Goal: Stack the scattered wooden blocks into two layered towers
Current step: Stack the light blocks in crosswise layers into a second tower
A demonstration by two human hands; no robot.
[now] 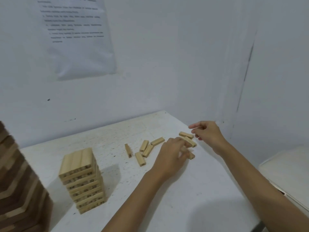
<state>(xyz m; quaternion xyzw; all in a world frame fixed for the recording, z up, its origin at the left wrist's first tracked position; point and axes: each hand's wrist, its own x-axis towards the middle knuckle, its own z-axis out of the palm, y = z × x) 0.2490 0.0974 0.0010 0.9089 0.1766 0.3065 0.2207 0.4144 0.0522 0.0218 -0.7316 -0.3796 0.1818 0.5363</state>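
A layered tower of pale wooden blocks stands on the white table at the left. A taller, darker tower rises at the left frame edge, blurred. Several loose blocks lie scattered in the middle far part of the table. My left hand reaches over the right end of that scatter, its fingers curled round a pale block; another block shows under its fingertips. My right hand hovers just right of a loose block, fingers loosely bent and holding nothing.
The table sits in a corner, with white walls behind it and to its right. A printed paper sheet hangs on the back wall. A white surface lies past the table's right edge.
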